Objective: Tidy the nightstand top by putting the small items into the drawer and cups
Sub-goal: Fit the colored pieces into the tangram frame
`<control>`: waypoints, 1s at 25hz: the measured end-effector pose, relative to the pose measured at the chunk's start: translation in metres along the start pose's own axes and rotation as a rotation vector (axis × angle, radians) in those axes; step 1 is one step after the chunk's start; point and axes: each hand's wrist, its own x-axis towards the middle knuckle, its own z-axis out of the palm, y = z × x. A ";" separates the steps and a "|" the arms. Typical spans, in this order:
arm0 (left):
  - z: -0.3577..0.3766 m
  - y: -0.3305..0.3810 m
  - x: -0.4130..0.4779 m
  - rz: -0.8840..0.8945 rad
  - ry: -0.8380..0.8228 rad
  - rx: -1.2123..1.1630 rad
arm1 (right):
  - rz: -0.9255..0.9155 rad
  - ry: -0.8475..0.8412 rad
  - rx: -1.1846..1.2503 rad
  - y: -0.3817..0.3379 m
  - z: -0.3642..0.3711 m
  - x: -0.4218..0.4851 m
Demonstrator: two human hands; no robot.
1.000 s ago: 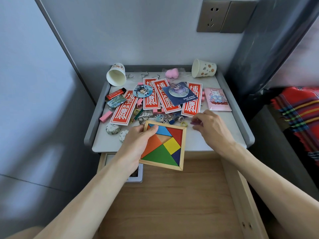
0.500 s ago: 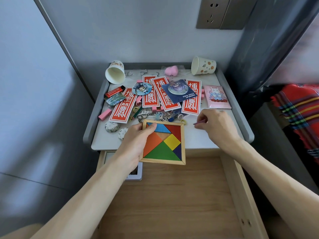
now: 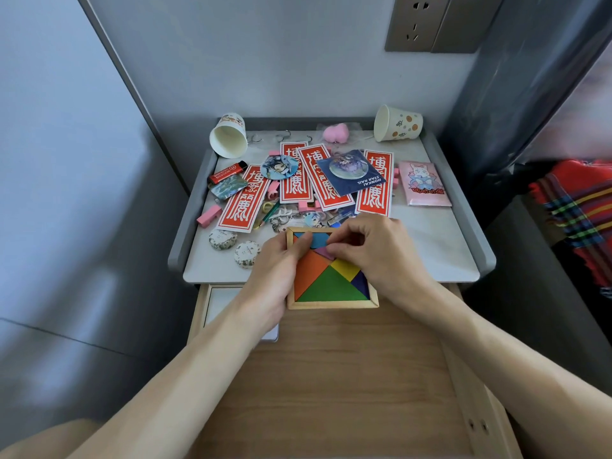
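Over tangram tray (image 3: 331, 304), far-centre, right hand (image 3: 374, 250) pinches pink piece (image 3: 324, 252), nearly seated; left hand (image 3: 275, 270) grips tray's left rim. Open drawer (image 3: 331, 376) lies directly under tray's near half.

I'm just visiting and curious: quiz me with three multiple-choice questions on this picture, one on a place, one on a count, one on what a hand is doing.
1. Where does the pink packet lie? A) in the drawer B) on the nightstand top, right side C) inside a cup
2. How many red cards are there? A) two B) four C) six
3. What is the right hand doing? A) hanging idle B) gripping a cup C) pinching a pink tangram piece
Answers: 1 B, the packet lies flat near the top's right edge. 2 B, four lie fanned across the middle. 3 C, it pinches the piece over the tangram puzzle.
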 end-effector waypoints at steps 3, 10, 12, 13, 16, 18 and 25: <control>0.000 0.003 -0.002 0.010 -0.018 -0.036 | -0.012 0.017 -0.022 0.003 0.003 0.000; -0.010 0.009 -0.003 0.052 0.035 -0.131 | 0.260 -0.067 0.377 0.005 -0.006 0.006; -0.017 0.008 -0.002 0.050 0.104 -0.147 | 0.339 -0.289 0.494 0.006 -0.004 -0.001; -0.020 0.008 -0.002 0.040 0.129 -0.152 | 0.338 -0.344 0.506 0.004 -0.001 -0.005; -0.032 0.008 -0.009 0.022 0.101 -0.132 | 0.320 -0.344 0.517 -0.007 0.007 -0.014; -0.041 0.011 -0.016 0.042 0.006 -0.039 | 0.332 -0.333 0.527 -0.013 0.012 -0.018; -0.089 0.007 -0.044 0.049 0.023 0.141 | 0.383 -0.406 0.598 -0.037 0.036 -0.042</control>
